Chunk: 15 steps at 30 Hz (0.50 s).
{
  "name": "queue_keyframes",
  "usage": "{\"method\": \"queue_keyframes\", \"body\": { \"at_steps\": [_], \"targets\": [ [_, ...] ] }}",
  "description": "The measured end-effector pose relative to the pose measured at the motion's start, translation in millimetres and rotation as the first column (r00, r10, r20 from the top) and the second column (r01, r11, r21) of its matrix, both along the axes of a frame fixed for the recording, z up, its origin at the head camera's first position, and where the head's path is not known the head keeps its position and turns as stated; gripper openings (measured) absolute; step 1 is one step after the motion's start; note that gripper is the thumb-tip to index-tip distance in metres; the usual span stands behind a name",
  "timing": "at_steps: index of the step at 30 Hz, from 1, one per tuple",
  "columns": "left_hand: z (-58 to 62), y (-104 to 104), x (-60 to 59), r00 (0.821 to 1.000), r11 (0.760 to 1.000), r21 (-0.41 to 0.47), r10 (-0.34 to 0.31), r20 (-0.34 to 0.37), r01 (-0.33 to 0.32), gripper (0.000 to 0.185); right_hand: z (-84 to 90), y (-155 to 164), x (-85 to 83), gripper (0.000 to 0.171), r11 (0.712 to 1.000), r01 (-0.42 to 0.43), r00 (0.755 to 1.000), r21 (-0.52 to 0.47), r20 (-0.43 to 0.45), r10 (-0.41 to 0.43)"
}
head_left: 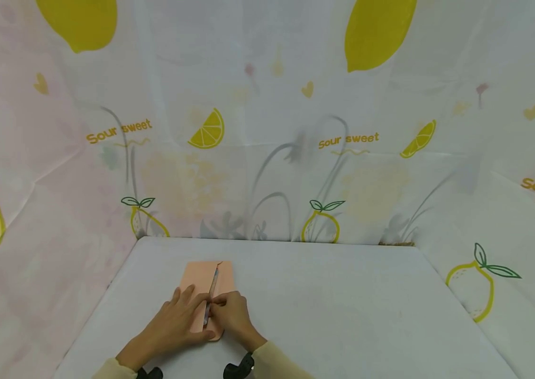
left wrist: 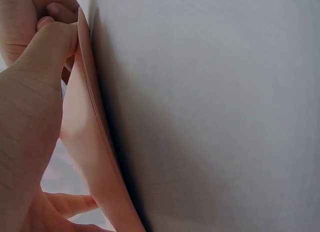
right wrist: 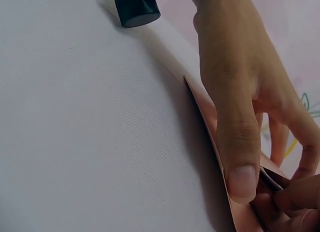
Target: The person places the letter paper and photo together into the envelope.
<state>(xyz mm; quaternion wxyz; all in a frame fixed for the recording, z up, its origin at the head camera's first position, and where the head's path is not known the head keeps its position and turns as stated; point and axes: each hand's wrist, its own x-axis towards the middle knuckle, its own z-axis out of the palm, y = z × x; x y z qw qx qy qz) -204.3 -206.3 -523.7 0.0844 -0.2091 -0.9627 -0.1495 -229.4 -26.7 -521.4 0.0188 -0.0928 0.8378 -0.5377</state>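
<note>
A peach paper envelope or folder [head_left: 197, 271] lies on the white table, with a long slit down its face. A narrow pale, bluish strip [head_left: 214, 281] shows in that slit; its kind is unclear. My left hand [head_left: 178, 322] rests on the left part with its fingers spread, the thumb [right wrist: 243, 179] pressing near the close end. My right hand [head_left: 233, 314] has curled fingers at the slit's middle, pinching its edge. Both hands' fingertips meet there and partly hide the slit. In the left wrist view, the envelope's side [left wrist: 92, 117] stands slightly off the tabletop.
The white table [head_left: 343, 300] stretches to the right and behind the envelope. A cloth printed with lemons [head_left: 272, 173] hangs around its back and sides. Black wrist devices [head_left: 239, 366] sit near the table's front.
</note>
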Motion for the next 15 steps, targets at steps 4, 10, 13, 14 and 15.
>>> {"method": "queue_keyframes", "body": {
  "at_steps": [4, 10, 13, 14, 15],
  "targets": [
    [0.3, 0.8, 0.0, 1.000, 1.000, -0.008, 0.001, 0.001, -0.001, 0.085, -0.1, 9.5, -2.7, 0.007, 0.999, -0.011, 1.000, -0.032, 0.015, 0.011],
    [1.0, 2.1, 0.6, 1.000, 0.999, -0.036, 0.007, 0.024, -0.006, 0.081, 1.0, 38.0, -7.3, 0.010, 0.998, -0.016, 0.999, -0.066, 0.037, 0.018],
    [1.4, 2.0, 1.3, 1.000, 0.998, -0.057, 0.003, 0.026, -0.002, 0.081, 3.4, 58.2, -8.4, 0.010, 0.998, -0.004, 0.999, -0.058, 0.041, 0.007],
    [1.6, 1.9, 1.6, 1.000, 0.998, -0.064, 0.000, 0.023, 0.002, 0.081, 4.8, 65.6, -8.4, 0.010, 0.998, 0.004, 0.999, -0.055, 0.044, -0.002],
    [1.4, 2.0, 1.7, 1.000, 0.998, -0.069, -0.001, 0.022, 0.003, 0.081, 5.9, 73.4, -8.2, 0.010, 0.999, 0.013, 0.999, -0.051, 0.045, -0.010]
  ]
}}
